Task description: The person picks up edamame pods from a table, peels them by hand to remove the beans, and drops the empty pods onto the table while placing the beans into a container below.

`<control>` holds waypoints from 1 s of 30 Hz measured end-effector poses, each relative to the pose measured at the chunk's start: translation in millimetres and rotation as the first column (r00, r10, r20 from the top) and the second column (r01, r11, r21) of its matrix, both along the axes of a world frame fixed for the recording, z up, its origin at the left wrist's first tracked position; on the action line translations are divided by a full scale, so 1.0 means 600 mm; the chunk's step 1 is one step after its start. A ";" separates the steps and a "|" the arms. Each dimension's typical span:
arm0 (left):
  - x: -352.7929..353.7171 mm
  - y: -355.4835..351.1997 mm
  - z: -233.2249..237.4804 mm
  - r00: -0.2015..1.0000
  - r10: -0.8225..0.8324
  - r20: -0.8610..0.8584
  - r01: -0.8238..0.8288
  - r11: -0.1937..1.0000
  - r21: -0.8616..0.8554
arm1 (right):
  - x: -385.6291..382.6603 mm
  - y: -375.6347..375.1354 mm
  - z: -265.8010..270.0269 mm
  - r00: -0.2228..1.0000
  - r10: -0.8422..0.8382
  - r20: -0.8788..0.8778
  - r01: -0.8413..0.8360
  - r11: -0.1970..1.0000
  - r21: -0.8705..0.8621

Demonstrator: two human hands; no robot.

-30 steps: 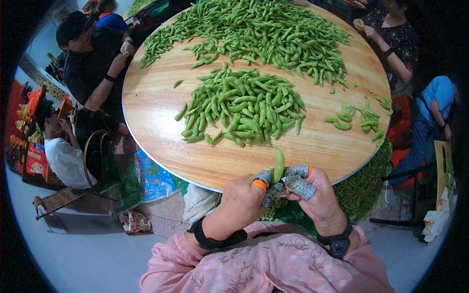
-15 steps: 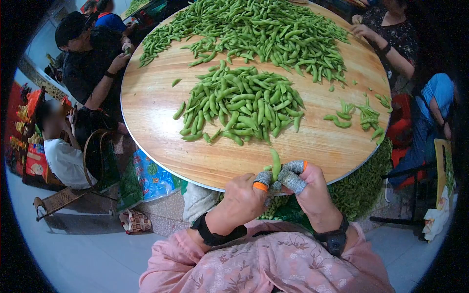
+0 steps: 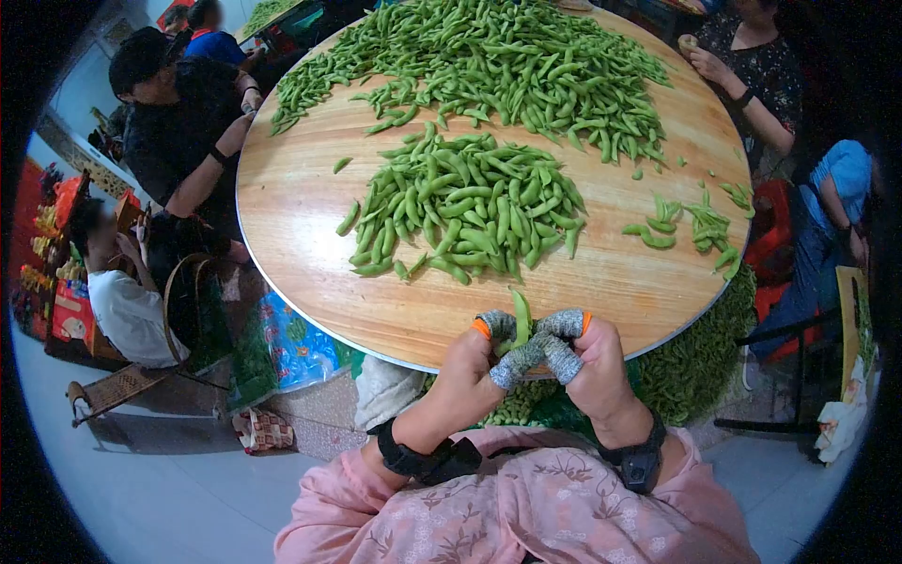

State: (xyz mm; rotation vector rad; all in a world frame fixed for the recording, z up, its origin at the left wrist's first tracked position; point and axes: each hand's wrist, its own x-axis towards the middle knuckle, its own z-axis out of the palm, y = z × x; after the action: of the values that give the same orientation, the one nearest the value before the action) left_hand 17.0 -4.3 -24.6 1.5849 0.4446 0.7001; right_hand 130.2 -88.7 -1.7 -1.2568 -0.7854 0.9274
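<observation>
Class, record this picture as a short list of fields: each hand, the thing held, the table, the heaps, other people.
left hand: grey fingertip covers, pinching pod
right hand: grey fingertip covers, pinching same pod
pod: green, upright
table: round, wooden
near heap: green pods, mid-table
far heap: larger, beyond
others: person in black at left

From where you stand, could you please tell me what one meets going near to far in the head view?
First pink sleeves → left hand and right hand, side by side, pinching one pod → bare table edge → smaller heap of pods → large far heap.
</observation>
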 end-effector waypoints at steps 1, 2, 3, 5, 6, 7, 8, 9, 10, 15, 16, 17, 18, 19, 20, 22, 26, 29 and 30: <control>0.000 0.003 0.004 0.999 -0.040 0.021 0.039 0.999 0.023 | 0.001 -0.001 -0.003 0.999 0.002 0.039 -0.003 1.000 0.014; -0.001 0.006 0.009 0.996 -0.081 0.042 0.079 0.996 0.047 | 0.003 -0.002 -0.005 0.997 0.004 0.078 -0.006 1.000 0.029; -0.006 0.009 0.015 0.996 -0.080 0.043 0.078 0.996 0.048 | 0.006 -0.003 -0.011 0.997 0.004 0.079 -0.006 1.000 0.029; -0.019 0.014 0.031 0.978 -0.193 -0.082 0.158 0.935 -0.318 | 0.012 -0.004 -0.020 0.985 0.118 -0.129 -0.111 0.992 0.062; -0.019 0.014 0.036 0.977 -0.195 -0.082 0.161 0.935 -0.316 | 0.011 -0.004 -0.013 0.985 0.116 -0.128 -0.109 0.992 0.064; -0.020 0.014 0.041 0.974 -0.218 -0.061 0.179 0.906 -0.383 | 0.009 -0.003 0.000 0.943 0.150 -0.299 -0.139 0.989 0.058; -0.020 0.014 0.044 0.970 -0.239 -0.038 0.197 0.873 -0.447 | 0.008 -0.003 0.007 0.870 0.177 -0.460 -0.170 0.984 0.058; -0.020 0.013 0.047 0.970 -0.238 -0.039 0.197 0.874 -0.444 | 0.009 -0.002 0.008 0.870 0.179 -0.459 -0.170 0.984 0.061; -0.019 0.012 0.048 0.976 -0.202 -0.083 0.150 0.896 -0.417 | 0.010 -0.003 0.008 0.921 0.179 -0.345 -0.171 0.984 0.053; -0.012 0.018 0.039 0.997 -0.081 0.018 0.083 0.964 -0.253 | 0.015 -0.007 0.010 0.985 0.171 -0.036 -0.172 0.985 -0.001; -0.018 0.025 0.045 0.985 -0.170 -0.023 0.156 0.944 -0.291 | 0.018 -0.009 0.012 0.985 0.167 0.035 -0.166 0.986 -0.016; -0.021 0.029 0.050 0.964 -0.258 -0.061 0.225 0.917 -0.331 | 0.018 -0.009 0.012 0.981 0.163 0.105 -0.161 0.986 -0.029; -0.021 0.027 0.057 0.964 -0.259 -0.062 0.225 0.916 -0.331 | 0.018 -0.010 0.010 0.981 0.163 0.105 -0.161 0.987 -0.030; -0.021 0.025 0.065 0.966 -0.253 -0.055 0.212 0.895 -0.393 | 0.018 -0.010 0.006 0.983 0.149 0.111 -0.146 0.989 -0.030; -0.021 0.024 0.070 0.968 -0.245 -0.048 0.198 0.869 -0.453 | 0.018 -0.010 0.004 0.984 0.135 0.117 -0.132 0.991 -0.030; -0.025 0.026 0.070 0.963 -0.253 -0.087 0.178 0.848 -0.499 | 0.016 -0.010 0.007 0.980 0.130 0.153 -0.126 0.991 -0.036; -0.031 0.031 0.071 0.947 -0.314 -0.069 0.181 0.698 -0.693 | 0.020 -0.010 0.018 0.956 0.186 0.226 -0.153 0.976 -0.158; -0.032 0.034 0.070 0.946 -0.318 -0.062 0.175 0.661 -0.730 | 0.022 -0.008 0.017 0.947 0.205 0.249 -0.161 0.970 -0.183; -0.031 0.032 0.066 0.946 -0.317 -0.062 0.174 0.663 -0.728 | 0.021 -0.005 0.014 0.947 0.205 0.249 -0.162 0.970 -0.181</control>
State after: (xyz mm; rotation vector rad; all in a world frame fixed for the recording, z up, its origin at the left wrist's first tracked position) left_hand -1.7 15.0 14.8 0.9207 0.5421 0.1121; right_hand 142.6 -92.0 6.9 -1.4871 -1.0725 0.9980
